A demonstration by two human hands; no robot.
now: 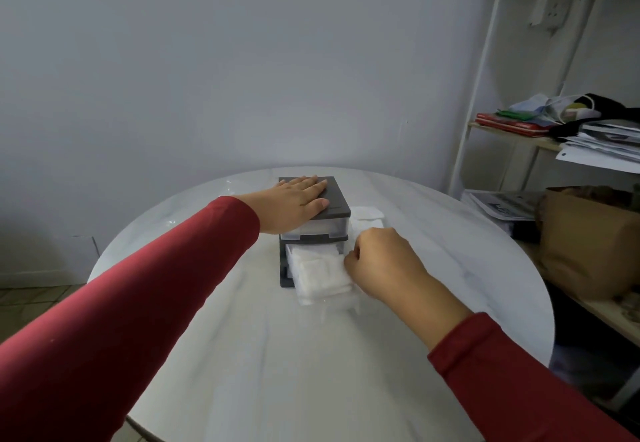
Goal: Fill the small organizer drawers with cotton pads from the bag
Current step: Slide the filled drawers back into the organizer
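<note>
Red sleeves (138,320) reach in from the near edge of the round table (277,389). The right hand (384,265) comes first, its fingers curled down at the right side of the lower drawer (329,303). Whether they pinch pads or the drawer wall is hidden, so I cannot tell what it grips. That clear drawer stands pulled out toward the near edge, and white cotton pads (318,268) lie stacked inside, close to full. The hand is probably tucking them down so the drawer can slide shut.

Behind it stands the grey organizer (336,201), past the table's middle toward the far edge. The upper drawer (311,228) sits pushed in. The left hand (294,204) lies flat and open on the lid, fingers straight, likely pressing down to keep the light box from sliding or tipping while the drawer is worked.

Just beside the organizer's right wall lies the bag (367,216) of pads, within easy reach of the right hand. Beyond the table's right edge stands a cluttered shelf unit (519,144).
</note>
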